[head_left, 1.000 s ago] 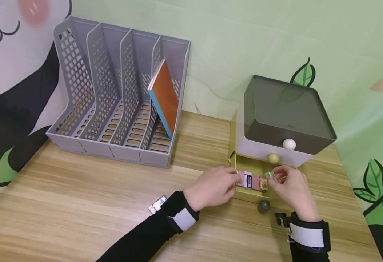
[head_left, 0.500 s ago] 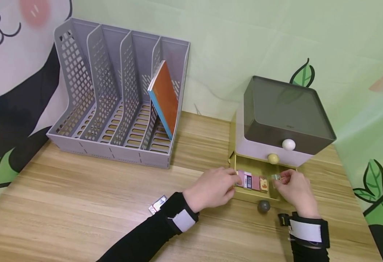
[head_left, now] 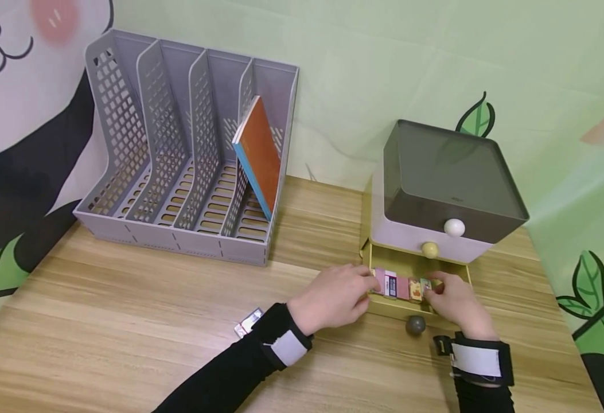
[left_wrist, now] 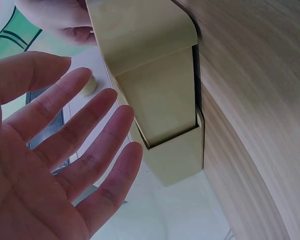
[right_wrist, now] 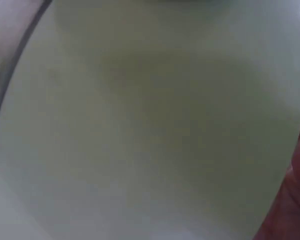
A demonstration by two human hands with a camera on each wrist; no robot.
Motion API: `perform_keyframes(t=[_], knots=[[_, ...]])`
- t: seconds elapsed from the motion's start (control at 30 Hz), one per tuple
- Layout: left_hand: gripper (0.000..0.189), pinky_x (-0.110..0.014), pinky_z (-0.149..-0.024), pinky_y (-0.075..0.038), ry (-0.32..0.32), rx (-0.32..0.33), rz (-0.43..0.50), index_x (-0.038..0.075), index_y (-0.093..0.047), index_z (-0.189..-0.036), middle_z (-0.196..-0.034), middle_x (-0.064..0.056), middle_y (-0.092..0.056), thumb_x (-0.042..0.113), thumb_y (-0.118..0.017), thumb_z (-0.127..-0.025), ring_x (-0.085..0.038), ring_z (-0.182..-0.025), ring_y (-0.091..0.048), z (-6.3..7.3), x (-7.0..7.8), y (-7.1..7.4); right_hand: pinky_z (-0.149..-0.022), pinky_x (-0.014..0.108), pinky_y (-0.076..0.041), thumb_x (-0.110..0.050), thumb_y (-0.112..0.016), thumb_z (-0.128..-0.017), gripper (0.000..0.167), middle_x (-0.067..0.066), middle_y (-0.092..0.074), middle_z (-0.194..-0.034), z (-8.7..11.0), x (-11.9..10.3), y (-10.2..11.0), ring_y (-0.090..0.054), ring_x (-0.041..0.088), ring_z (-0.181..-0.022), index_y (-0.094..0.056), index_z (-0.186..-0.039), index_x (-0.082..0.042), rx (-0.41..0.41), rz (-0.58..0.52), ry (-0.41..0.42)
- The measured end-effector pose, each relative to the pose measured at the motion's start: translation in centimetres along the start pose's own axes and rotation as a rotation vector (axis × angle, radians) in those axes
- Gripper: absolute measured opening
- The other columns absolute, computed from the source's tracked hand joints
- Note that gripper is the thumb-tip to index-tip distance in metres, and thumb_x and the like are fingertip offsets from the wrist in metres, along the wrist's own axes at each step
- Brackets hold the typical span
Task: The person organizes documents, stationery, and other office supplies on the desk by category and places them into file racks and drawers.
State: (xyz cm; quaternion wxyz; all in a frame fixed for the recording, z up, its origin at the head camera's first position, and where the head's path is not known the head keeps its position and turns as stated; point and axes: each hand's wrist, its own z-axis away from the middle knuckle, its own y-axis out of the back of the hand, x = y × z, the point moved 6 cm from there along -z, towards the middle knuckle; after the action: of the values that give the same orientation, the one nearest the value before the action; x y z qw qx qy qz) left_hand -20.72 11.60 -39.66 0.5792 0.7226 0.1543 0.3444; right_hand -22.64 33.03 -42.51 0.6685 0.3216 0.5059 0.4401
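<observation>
In the head view, a yellow drawer (head_left: 397, 310) stands pulled out, with a row of small boxes along its front: purple (head_left: 379, 279), white with a dark label (head_left: 390, 284), pink (head_left: 402, 288) and yellow-orange (head_left: 415, 290). A small green box (head_left: 425, 287) is at the row's right end, pinched between thumb and fingers of my right hand (head_left: 456, 301). My left hand (head_left: 332, 298) reaches over the drawer's left edge, its fingertips at the purple box. Its fingers are extended in the left wrist view. The right wrist view shows mostly a blurred pale surface.
The drawer belongs to a stacked cabinet (head_left: 456, 166) with a dark top. A grey file rack (head_left: 178, 232) at the back left holds an orange book (head_left: 260, 158). One small white box (head_left: 248, 322) lies on the wooden table (head_left: 126, 332) by my left sleeve.
My right hand first drew the green box slightly rightward, then brought it left and down against the yellow-orange box. The left hand has stayed almost still.
</observation>
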Motion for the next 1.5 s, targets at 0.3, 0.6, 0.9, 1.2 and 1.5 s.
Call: perform_keyframes(t=[0.3, 0.6, 0.9, 1.2, 1.5], knots=[[0.025, -0.030, -0.089, -0.057, -0.003, -0.003, 0.000, 0.019, -0.071, -0.121, -0.116, 0.003, -0.071, 0.020, -0.063, -0.098, -0.014, -0.106, -0.068, 0.2, 0.0, 0.2, -0.062, 0.032, -0.048, -0.013, -0.057, -0.094, 0.044, 0.031, -0.067, -0.107, 0.0, -0.1, -0.1, -0.063, 0.029, -0.083, -0.056, -0.132, 0.010, -0.013, 0.008, -0.001], [0.025, -0.029, -0.086, -0.058, 0.006, -0.002, 0.000, 0.020, -0.071, -0.122, -0.116, 0.003, -0.071, 0.021, -0.063, -0.098, -0.013, -0.106, -0.068, 0.4, -0.1, 0.5, -0.061, 0.031, -0.047, -0.014, -0.057, -0.094, 0.044, 0.031, -0.068, -0.106, 0.7, -0.6, 0.5, -0.064, 0.029, -0.083, -0.056, -0.131, 0.010, 0.014, -0.011, 0.000], [0.025, -0.030, -0.078, -0.059, 0.021, 0.046, 0.018, 0.015, -0.071, -0.121, -0.113, 0.000, -0.070, 0.019, -0.064, -0.098, -0.014, -0.097, -0.069, 1.6, -1.4, 1.5, -0.062, 0.030, -0.053, -0.009, -0.062, -0.094, 0.028, 0.022, -0.071, -0.097, 3.0, -4.7, 2.7, -0.070, 0.032, -0.083, -0.066, -0.118, 0.006, 0.263, -0.065, 0.191], [0.025, -0.038, -0.085, -0.060, 0.071, 0.097, 0.021, 0.013, -0.070, -0.120, -0.118, -0.004, -0.071, 0.015, -0.064, -0.096, -0.021, -0.102, -0.072, 4.8, -4.2, 2.4, -0.068, 0.032, -0.060, 0.000, -0.067, -0.089, 0.018, 0.014, -0.073, -0.090, 4.3, -10.3, 2.2, -0.069, 0.022, -0.078, -0.070, -0.106, 0.003, 0.445, -0.148, 0.396], [0.019, -0.038, -0.080, -0.060, 0.087, 0.137, -0.048, 0.009, -0.073, -0.112, -0.111, -0.007, -0.073, 0.014, -0.069, -0.093, -0.024, -0.096, -0.072, 8.8, -6.7, 3.2, -0.068, 0.035, -0.060, -0.003, -0.071, -0.087, 0.016, 0.012, -0.073, -0.094, 4.1, -14.7, -0.7, -0.068, 0.018, -0.077, -0.071, -0.103, -0.001, 0.420, -0.143, 0.490]])
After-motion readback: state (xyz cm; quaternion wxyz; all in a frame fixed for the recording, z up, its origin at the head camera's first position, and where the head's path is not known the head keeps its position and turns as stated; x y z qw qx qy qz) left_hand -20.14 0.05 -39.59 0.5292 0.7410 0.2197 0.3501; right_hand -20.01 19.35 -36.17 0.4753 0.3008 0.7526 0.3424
